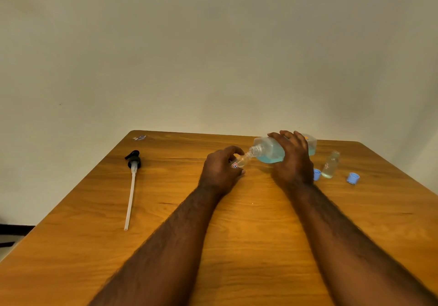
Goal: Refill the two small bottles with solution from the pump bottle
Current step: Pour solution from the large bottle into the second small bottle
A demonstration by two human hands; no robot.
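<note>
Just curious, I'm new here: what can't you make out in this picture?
Head view, held small bottle: fill level hidden by the left hand.
Head view, pump bottle: its middle covered by the right hand.
Head view, standing small bottle: label print too small to read.

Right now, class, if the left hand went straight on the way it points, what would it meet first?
Probably the pump bottle's neck, tilted in the right hand; the small bottle the left hand grips seems to touch it.
</note>
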